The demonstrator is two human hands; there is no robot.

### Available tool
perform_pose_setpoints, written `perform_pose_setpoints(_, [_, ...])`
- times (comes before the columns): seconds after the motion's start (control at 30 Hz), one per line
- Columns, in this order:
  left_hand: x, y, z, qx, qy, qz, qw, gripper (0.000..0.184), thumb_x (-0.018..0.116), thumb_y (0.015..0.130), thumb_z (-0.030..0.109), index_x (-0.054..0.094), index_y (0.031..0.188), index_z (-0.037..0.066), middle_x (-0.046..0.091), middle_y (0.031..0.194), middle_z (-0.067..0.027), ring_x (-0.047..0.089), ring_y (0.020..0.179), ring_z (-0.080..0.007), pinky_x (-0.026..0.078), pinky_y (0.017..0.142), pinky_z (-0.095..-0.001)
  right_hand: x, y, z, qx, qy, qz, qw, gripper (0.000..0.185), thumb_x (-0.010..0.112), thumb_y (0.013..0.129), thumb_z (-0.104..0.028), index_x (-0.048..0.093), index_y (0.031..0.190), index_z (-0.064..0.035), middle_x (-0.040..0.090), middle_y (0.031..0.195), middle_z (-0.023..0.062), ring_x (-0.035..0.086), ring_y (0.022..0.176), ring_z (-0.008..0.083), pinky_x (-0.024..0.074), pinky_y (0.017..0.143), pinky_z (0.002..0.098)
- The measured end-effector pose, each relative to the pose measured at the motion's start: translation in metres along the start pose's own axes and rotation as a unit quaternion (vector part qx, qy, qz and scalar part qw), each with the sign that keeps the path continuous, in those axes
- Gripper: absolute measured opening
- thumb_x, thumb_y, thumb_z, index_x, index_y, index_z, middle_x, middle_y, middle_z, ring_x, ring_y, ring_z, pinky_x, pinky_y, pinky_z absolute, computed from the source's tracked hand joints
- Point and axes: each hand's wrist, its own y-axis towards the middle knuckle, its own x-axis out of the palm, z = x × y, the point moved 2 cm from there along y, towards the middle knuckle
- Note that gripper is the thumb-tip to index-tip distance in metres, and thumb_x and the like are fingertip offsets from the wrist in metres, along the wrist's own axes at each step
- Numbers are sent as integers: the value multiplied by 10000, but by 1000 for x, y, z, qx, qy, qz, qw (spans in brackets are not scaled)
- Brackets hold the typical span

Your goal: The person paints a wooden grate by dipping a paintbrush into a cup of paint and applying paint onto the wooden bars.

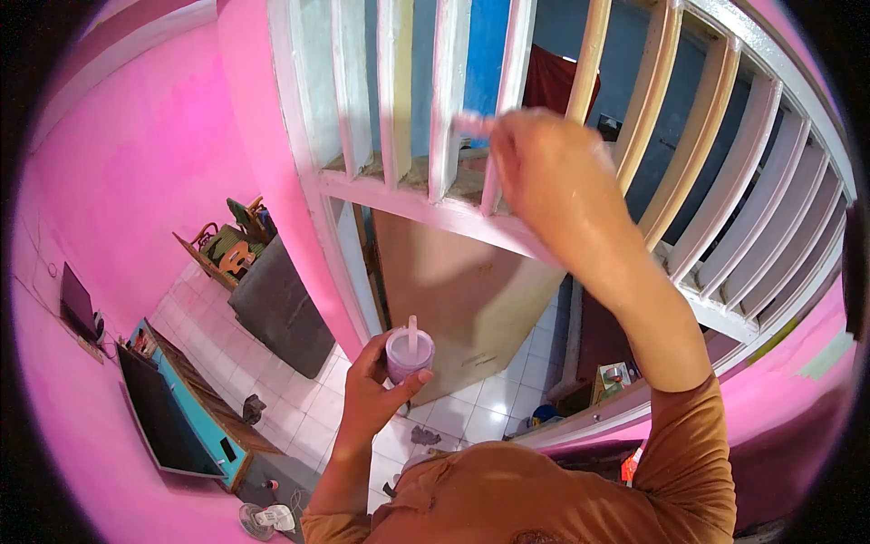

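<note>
On the left, a big black TV (168,408) leans by a blue stand (188,392). Next come a stool (237,257) and a long gray box (285,313) on the white floor (313,412).

Near the middle, low down, the left hand (370,399) holds a small cup (408,370). Its fingers and thumb are wrapped around the cup's side. The cup looks upright, with a pale stick (413,334) poking up out of it and something pale inside. It looks light and a bit stiff, maybe plastic. The side is the best place to hold it, kept level so nothing spills. If it gets wet, it may be slippery.

Above the cup is a big brown board (467,295). Higher up are the white bars (449,86), standing on a pink rail (435,207).

The right hand (557,168) is up at the bars. Its fingers are pinched together on a small pink thing (473,125). That thing is blurry, so I cannot tell if it touches a bar. It looks light, and its end in the fingers seems good to hold. More bars curve away on the right, some of them yellow.
</note>
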Motion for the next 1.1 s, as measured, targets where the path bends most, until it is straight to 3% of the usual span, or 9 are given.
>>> perform_pose_setpoints(0.1, [4, -1, -2, 7, -7, -2, 1000, 626, 862, 800, 108, 547, 1320, -43, 636, 1221, -107, 626, 1139, -190, 501, 998, -342, -4, 9, 3, 43, 3, 21, 999, 268, 567, 972, -183, 683, 829, 11, 680, 762, 219, 696, 724, 381, 571, 688, 476])
perform_pose_setpoints(0.3, [5, -5, -5, -5, -9, -3, 1000, 638, 865, 795, 108, 546, 1329, -34, 635, 1222, -99, 627, 1137, -187, 503, 1000, -340, 20, -19, -5, -70, -34, -54, 996, 250, 568, 964, -178, 699, 828, -15, 687, 771, 207, 700, 744, 385, 574, 699, 469])
perform_pose_setpoints(0.57, [7, -6, -4, -11, 7, 2, 1000, 652, 874, 778, 126, 552, 1325, -20, 642, 1214, -94, 634, 1127, -183, 507, 994, -338, -2, 13, 3, 13, -3, 52, 999, 302, 562, 988, -213, 640, 791, 2, 651, 733, 202, 661, 698, 400, 539, 653, 489])
perform_pose_setpoints(0.7, [6, -6, -7, 2, 9, 16, 1000, 648, 872, 778, 117, 551, 1326, -12, 636, 1216, -90, 628, 1138, -183, 507, 992, -338, 10, -17, -4, 19, 44, -42, 998, 240, 571, 994, -187, 666, 887, 6, 665, 838, 217, 638, 788, 436, 511, 698, 499])
perform_pose_setpoints(0.77, [6, -5, -8, 32, 38, 17, 999, 652, 868, 780, 105, 543, 1334, -8, 625, 1228, -89, 621, 1144, -181, 506, 994, -341, 3, -25, 1, -2, 40, -29, 999, 228, 585, 1002, -192, 691, 958, 5, 672, 818, 195, 667, 740, 373, 518, 671, 454])
perform_pose_setpoints(0.83, [4, -4, -15, 11, 19, 31, 999, 663, 869, 778, 98, 535, 1341, -10, 617, 1231, -85, 613, 1149, -181, 498, 1005, -340, -16, -31, 1, 28, 101, -14, 994, 230, 597, 1018, -194, 715, 1061, 0, 676, 756, 97, 681, 692, 205, 509, 638, 341])
perform_pose_setpoints(0.93, [7, -3, -15, -16, 18, 25, 999, 676, 868, 778, 83, 525, 1352, -14, 602, 1255, -89, 596, 1174, -184, 485, 1024, -337, -35, -52, 2, 90, 235, -70, 965, 221, 612, 1021, -154, 720, 1142, -3, 649, 872, 3, 605, 788, 61, 453, 681, 217])
perform_pose_setpoints(1.03, [10, 0, -20, 20, -7, 22, 1000, 685, 862, 779, 59, 518, 1366, -18, 581, 1287, -96, 574, 1211, -189, 469, 1048, -340, -37, -71, 9, 109, 330, -125, 929, 191, 637, 995, -100, 721, 1138, -5, 651, 986, 20, 601, 857, 77, 448, 740, 210])
perform_pose_setpoints(1.1, [8, 0, -22, 32, -18, 3, 999, 704, 863, 776, 51, 510, 1381, -21, 564, 1315, -104, 562, 1232, -195, 454, 1070, -348, -39, -74, 2, 16, 297, -232, 926, 187, 666, 959, -70, 724, 1128, -14, 671, 948, 45, 625, 870, 117, 468, 759, 252])
